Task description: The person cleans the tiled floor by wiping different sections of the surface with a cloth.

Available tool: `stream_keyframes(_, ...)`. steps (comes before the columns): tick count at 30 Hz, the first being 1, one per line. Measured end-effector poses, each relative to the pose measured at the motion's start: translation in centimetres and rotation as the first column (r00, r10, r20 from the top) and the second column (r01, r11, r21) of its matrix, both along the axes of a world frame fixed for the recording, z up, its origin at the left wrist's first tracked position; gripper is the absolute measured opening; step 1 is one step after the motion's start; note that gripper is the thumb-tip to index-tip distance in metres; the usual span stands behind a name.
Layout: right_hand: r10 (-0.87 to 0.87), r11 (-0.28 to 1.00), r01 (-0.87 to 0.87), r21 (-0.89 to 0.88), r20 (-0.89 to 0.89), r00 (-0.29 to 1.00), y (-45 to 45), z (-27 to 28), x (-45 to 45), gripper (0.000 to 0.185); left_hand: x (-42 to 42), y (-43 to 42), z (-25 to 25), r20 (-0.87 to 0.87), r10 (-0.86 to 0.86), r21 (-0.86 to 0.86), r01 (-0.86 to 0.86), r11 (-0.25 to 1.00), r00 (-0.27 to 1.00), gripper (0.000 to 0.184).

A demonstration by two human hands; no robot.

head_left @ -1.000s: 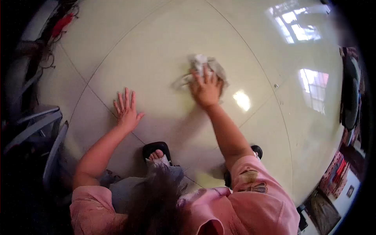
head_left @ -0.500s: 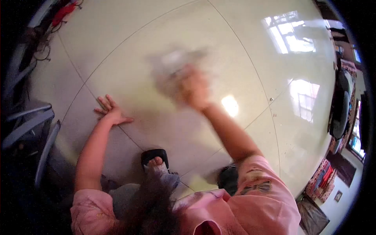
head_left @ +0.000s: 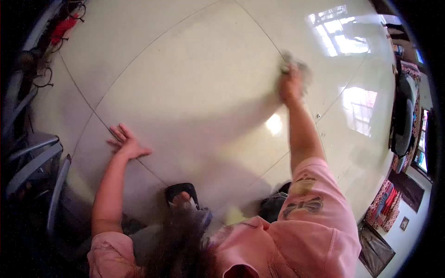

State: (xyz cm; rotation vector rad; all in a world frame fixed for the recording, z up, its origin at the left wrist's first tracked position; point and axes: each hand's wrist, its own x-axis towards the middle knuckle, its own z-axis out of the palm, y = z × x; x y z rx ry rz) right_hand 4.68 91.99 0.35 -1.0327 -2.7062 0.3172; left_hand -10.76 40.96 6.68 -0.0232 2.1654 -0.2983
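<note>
My left hand (head_left: 130, 144) rests on the glossy tiled floor (head_left: 204, 74) with its fingers spread, next to a dark tile seam. Out to the far right, my right hand (head_left: 292, 89) presses a crumpled greyish cloth (head_left: 303, 73) against the floor. Motion blurs the cloth's edges, and part of it is hidden beneath the hand.
A sandalled foot (head_left: 181, 195) is below, between my arms. Grey chair legs (head_left: 36, 171) stand at the left, near dark curled metalwork with something red (head_left: 62, 30). A small round object (head_left: 318, 116) lies right of my forearm. Folded fabrics (head_left: 384, 206) are at the right edge.
My right hand has swept the cloth across the floor, to the right and slightly away from me. My left hand stays planted on the floor, shifted slightly in view.
</note>
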Motion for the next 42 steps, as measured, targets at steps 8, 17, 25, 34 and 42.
stream_keyframes(8,-0.309,0.882,0.157,-0.445,-0.292,0.905,-0.9,10.2,-0.7,0.031,-0.3,-0.1,-0.4,0.06,-0.011,-0.03,0.013,0.999,0.998,0.142)
stream_keyframes(17,0.903,0.218,-0.883,-0.416,-0.256,0.344,-36.1,1.6,5.1,0.04,0.0,-2.2,-2.8,-0.043,-0.166,0.012,0.166,0.986,0.985,0.141)
stream_keyframes(25,0.378,0.925,-0.363,-0.108,0.19,0.906,-9.3,4.8,8.5,0.049,0.0,-1.0,-1.7,-0.008,-0.099,0.002,0.099,0.995,0.995,0.142)
stream_keyframes(34,-0.196,0.976,0.152,-0.157,-0.327,0.924,6.8,6.2,12.2,0.022,-0.1,-1.2,-1.1,0.021,-0.14,-0.057,0.141,0.988,0.99,0.142)
stream_keyframes(42,0.845,0.441,-0.833,-0.335,-0.159,0.511,-21.7,2.7,16.6,0.045,-0.6,-1.4,-2.0,0.072,-0.234,-0.083,0.24,0.967,0.97,0.138)
